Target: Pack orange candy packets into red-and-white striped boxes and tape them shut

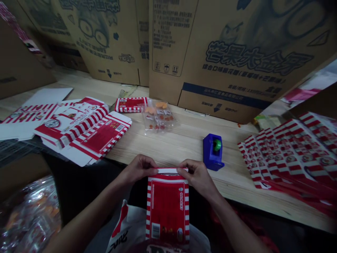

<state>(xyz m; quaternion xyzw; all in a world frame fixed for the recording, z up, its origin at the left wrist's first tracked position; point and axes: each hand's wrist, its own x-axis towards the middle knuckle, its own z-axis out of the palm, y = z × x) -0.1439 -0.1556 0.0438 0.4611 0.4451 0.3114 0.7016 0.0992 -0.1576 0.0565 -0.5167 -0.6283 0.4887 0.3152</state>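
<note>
Largest first: brown cardboard cartons with dark blue print [231, 77] stand beyond both hands. Pale wood-grain tabletop [181, 144] lies between them and the hands. Right of the right hand: a leaning row of red-and-white striped cardboard boxes [284, 154]. Left of and beyond the left hand: a pile of flat red-and-white printed cartons [104, 137]. Upright red cardboard box with striped edges [168, 203] hangs below and between the hands, at the table's near edge, its barcode low on the left. Left hand [142, 168] pinches the left end of its white top flap, thumb against fingers; right hand [196, 175] pinches the right end likewise. Blue plastic tape dispenser [210, 156], green roll [217, 145] inside, sits just beyond the right hand. Clear plastic packets with orange pieces [158, 117] lie beyond the left hand.
</note>
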